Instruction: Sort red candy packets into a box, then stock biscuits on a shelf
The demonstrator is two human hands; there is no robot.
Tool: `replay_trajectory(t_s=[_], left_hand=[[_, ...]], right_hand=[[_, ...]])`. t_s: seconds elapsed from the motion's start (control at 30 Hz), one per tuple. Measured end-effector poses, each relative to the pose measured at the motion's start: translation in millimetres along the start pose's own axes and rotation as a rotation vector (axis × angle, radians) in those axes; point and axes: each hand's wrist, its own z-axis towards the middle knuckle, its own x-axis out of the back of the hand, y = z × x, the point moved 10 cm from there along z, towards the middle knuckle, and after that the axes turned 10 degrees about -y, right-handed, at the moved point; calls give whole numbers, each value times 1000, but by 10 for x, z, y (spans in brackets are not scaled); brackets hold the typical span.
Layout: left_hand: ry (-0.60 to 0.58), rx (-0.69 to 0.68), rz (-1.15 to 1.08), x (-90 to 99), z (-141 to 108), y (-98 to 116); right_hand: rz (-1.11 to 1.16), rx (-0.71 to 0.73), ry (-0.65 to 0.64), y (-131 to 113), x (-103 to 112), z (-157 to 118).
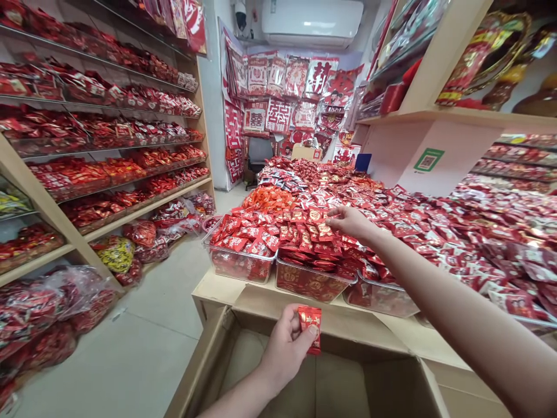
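Note:
My left hand (286, 342) pinches a small red packet with gold print (310, 330) above an open cardboard box (209, 354). Farther forward, my right hand (348, 223) reaches over the red packets (319, 232) heaped in a clear plastic bin (311, 281). Its fingers are bent at the pile's surface, and whether they grip a packet cannot be made out. Left of that bin, another clear bin (239, 266) is heaped with similar red packets. The box's inside shows bare cardboard beneath my left hand.
More packets cover the display table (209, 290) to the back and right. Shelves (130, 217) of red packets line the left side, with plastic bags (56, 307) on the floor. A wooden shelf (435, 116) overhangs the right side.

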Motion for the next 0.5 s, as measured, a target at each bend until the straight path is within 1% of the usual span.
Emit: replay_trajectory(t_s=[0.13,0.2,0.27,0.33,0.37,0.4,0.43,0.5], left_hand=[[-7,-27,6,12,9,2],[-4,-17,7,31,16,-28],[9,-10,-24,55,17,-39],[23,-21,-92,74,14,-6],[25,-25,-130,79,12,20],[24,-28,-171,81,11,47],[17,-29,-214,78,12,74],[-5,-43,-295,61,16,127]], right_hand=[[-144,25,85,-72,122,-23],[-201,33,137,-145,210,-87],[-244,69,206,-263,288,-249],[-247,166,255,-417,277,-528],[-227,221,253,-477,215,-699],[-192,262,213,-507,99,-868],[-146,266,142,-484,-65,-1025],[-65,221,-18,-357,-470,-1312]])
